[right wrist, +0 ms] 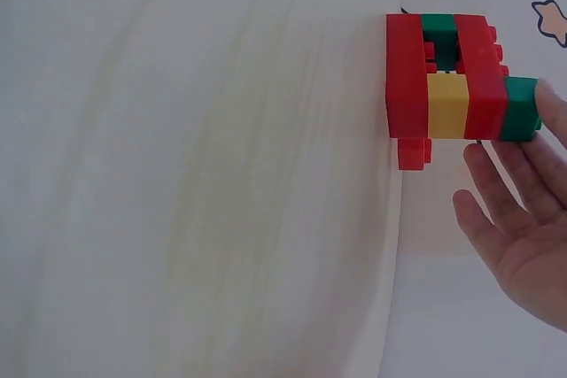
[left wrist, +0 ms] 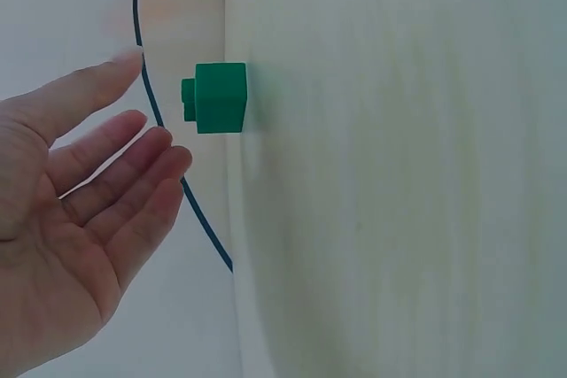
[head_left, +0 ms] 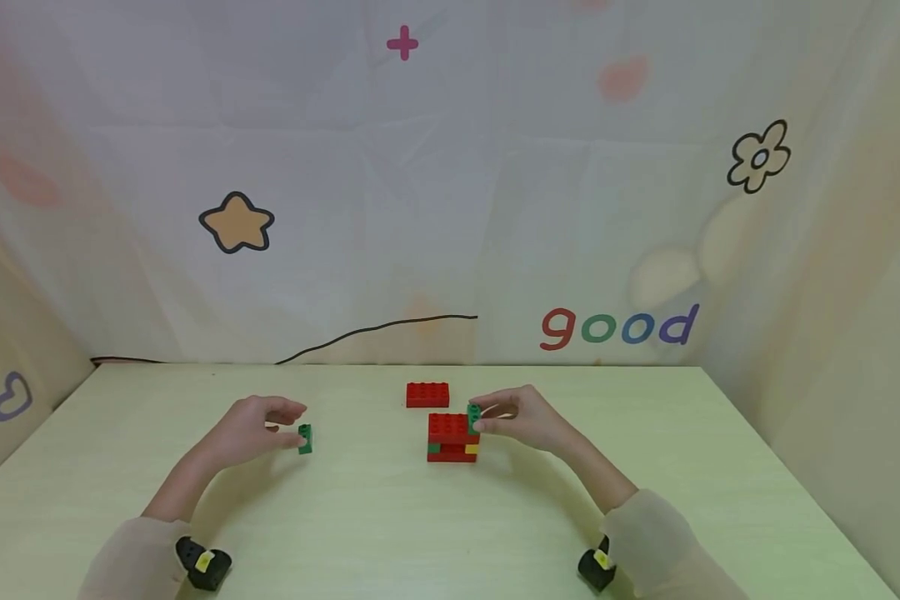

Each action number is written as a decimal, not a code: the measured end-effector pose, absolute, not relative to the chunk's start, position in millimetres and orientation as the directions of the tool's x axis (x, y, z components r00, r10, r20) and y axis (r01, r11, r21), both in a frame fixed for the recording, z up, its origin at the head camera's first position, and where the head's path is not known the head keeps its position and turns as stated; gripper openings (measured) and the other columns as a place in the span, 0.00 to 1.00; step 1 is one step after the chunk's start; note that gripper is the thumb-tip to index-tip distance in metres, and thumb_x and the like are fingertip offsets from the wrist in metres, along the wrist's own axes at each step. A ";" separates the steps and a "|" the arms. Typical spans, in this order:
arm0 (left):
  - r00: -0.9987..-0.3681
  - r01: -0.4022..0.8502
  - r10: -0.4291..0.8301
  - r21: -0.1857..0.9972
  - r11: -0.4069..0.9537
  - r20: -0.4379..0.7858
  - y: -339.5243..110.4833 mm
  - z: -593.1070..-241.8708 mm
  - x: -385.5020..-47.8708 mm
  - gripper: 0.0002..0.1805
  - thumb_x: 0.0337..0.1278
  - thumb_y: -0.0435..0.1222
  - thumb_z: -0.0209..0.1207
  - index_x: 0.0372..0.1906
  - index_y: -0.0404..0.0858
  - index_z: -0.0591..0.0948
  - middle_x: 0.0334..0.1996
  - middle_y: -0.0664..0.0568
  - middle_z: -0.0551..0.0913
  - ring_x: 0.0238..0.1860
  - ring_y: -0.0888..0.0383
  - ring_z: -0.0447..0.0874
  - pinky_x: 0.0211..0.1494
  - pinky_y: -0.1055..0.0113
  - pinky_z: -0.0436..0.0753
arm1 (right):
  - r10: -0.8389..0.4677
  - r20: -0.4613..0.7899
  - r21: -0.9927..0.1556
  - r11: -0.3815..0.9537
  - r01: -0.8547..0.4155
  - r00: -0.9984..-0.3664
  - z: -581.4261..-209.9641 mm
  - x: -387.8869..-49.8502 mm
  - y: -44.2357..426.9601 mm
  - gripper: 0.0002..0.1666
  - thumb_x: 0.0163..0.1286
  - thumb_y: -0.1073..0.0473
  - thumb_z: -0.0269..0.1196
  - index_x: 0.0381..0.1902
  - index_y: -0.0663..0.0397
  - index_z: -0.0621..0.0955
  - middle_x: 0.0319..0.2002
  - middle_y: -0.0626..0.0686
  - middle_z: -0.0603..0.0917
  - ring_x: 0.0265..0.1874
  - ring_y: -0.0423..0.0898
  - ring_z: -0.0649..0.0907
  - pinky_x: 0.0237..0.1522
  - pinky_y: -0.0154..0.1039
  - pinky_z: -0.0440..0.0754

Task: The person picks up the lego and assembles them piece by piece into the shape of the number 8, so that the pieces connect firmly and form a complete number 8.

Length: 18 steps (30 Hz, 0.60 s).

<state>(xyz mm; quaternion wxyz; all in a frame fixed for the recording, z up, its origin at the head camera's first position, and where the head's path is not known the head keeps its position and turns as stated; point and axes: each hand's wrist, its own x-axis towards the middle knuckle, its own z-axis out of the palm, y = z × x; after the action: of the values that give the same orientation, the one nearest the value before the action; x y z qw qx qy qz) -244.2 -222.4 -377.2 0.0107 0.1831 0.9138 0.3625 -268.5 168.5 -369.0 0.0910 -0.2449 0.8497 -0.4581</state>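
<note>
Fingers of the right hand (head_left: 523, 421) pinch a green brick (head_left: 472, 417); those of the left hand (head_left: 247, 432) are relaxed. The counter (head_left: 382, 533) bears the stack (head_left: 447, 428) under that brick, a red brick (head_left: 427, 395) behind, another green brick (head_left: 306, 439) near the left hand.

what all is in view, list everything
Stacked red bricks: 2, red, top and bottom of stack
Middle green brick: 1, green, between them, left
Middle yellow brick: 1, yellow, between them, right
Top green brick: 1, green, stack's right end
Loose red brick: 1, red, behind stack
Loose green brick: 1, green, left of stack
Table: 1, pale green, under bricks
Backdrop: 1, pale, printed, around table
Star, flower, plus, good lettering: 1 each, various colours, on backdrop
Wrist cameras: 2, black, at wrists
Sleeves: 2, beige, on forearms
Left hand: 1, bare, beside loose green brick
Right hand: 1, bare, pinching top green brick
</note>
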 end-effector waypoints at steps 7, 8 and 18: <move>-0.937 0.297 0.347 0.634 0.714 0.047 -222.8 -379.1 -246.7 0.25 0.46 0.36 0.65 0.49 0.26 0.76 0.45 0.38 0.79 0.44 0.47 0.78 0.45 0.57 0.79 | -0.524 0.089 -0.817 0.448 -0.363 -0.847 -372.3 -270.4 168.5 0.23 0.59 0.57 0.64 0.51 0.63 0.78 0.44 0.59 0.82 0.43 0.52 0.82 0.43 0.41 0.80; -0.936 0.294 0.351 0.631 0.718 0.037 -222.4 -379.4 -247.3 0.25 0.46 0.36 0.65 0.49 0.26 0.76 0.44 0.39 0.80 0.44 0.47 0.78 0.45 0.58 0.79 | -0.524 0.091 -0.815 0.449 -0.366 -0.847 -372.4 -270.6 168.8 0.23 0.59 0.57 0.64 0.51 0.63 0.78 0.44 0.59 0.82 0.42 0.52 0.82 0.43 0.40 0.80; -0.935 0.285 0.355 0.595 0.751 0.000 -213.5 -379.9 -252.2 0.20 0.42 0.33 0.67 0.43 0.27 0.79 0.35 0.48 0.82 0.38 0.53 0.79 0.42 0.60 0.79 | -0.518 0.089 -0.800 0.471 -0.371 -0.850 -369.1 -269.3 169.2 0.23 0.58 0.57 0.65 0.50 0.63 0.79 0.41 0.58 0.83 0.41 0.51 0.82 0.42 0.40 0.80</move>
<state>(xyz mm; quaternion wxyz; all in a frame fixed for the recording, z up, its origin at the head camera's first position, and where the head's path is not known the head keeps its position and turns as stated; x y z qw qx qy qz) -252.2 -213.5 -379.9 0.0566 0.1714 0.9340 0.3082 -269.3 169.2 -369.1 0.0834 -0.2604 0.8536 -0.4433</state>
